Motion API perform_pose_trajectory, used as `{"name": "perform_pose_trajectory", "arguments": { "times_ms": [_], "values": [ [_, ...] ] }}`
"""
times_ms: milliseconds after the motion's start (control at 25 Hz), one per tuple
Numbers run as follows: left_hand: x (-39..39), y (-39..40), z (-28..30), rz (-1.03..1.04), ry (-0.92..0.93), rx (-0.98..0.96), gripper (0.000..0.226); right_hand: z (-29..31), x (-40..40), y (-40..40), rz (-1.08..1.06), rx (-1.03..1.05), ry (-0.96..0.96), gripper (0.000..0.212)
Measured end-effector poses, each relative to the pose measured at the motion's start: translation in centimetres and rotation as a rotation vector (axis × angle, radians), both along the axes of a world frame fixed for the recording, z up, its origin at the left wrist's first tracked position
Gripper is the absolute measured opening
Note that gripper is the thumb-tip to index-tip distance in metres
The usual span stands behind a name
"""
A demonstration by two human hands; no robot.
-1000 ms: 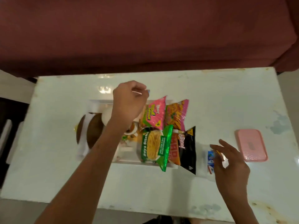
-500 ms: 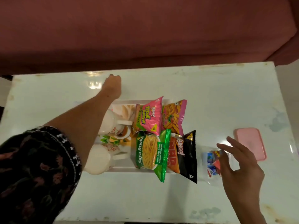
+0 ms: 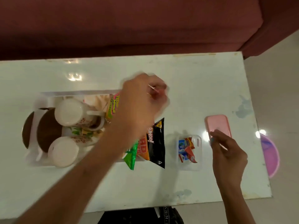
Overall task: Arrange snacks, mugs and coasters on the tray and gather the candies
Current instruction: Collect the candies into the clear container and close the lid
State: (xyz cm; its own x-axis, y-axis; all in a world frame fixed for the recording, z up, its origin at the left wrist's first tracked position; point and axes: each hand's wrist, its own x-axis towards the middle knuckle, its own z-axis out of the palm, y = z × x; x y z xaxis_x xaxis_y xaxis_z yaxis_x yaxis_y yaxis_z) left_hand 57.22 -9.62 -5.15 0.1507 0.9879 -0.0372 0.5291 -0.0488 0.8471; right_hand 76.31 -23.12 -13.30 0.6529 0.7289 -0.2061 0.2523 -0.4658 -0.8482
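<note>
A white tray (image 3: 77, 93) holds two white floral mugs (image 3: 72, 113) (image 3: 63, 151) lying on their sides, brown round coasters (image 3: 48, 128) at its left end, and snack packets: a pink one (image 3: 113, 105), a green one (image 3: 130, 159) and a black one (image 3: 156, 143). My left hand (image 3: 140, 107), blurred, hovers above the packets and pinches a small candy (image 3: 153, 89) in curled fingers. To the right, a clear plastic box (image 3: 198, 152) contains several red and blue candies (image 3: 186, 149). My right hand (image 3: 228, 152) has relaxed fingers at the near edge of a pink lid (image 3: 217, 123).
Everything lies on a white glass-topped table (image 3: 186, 75). A dark red sofa (image 3: 129, 21) runs along its far side. A purple bowl (image 3: 270, 156) shows past the table's right edge, lower down.
My left hand has swung from the tray's far left corner to the right, over the snack packets, carrying a small candy. My right hand moved from the candy box towards the pink lid.
</note>
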Motion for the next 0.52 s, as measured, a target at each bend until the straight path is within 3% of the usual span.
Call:
{"name": "perform_pose_trajectory", "arguments": {
  "times_ms": [160, 360, 520],
  "values": [
    [8.4, -9.9, -1.2, -0.187, 0.148, -0.246, 0.016, -0.1, 1.9, 0.0, -0.053, -0.054, 0.031, 0.025],
    [12.1, -12.7, -7.1, -0.104, 0.279, -0.41, 0.021, -0.6, 4.6, -0.3, 0.029, -0.104, -0.015, 0.024],
    [11.8, -13.0, -8.3, 0.034, 0.267, -0.414, 0.021, -2.2, 6.7, 0.6, 0.146, -0.233, -0.217, 0.024]
  ]
}}
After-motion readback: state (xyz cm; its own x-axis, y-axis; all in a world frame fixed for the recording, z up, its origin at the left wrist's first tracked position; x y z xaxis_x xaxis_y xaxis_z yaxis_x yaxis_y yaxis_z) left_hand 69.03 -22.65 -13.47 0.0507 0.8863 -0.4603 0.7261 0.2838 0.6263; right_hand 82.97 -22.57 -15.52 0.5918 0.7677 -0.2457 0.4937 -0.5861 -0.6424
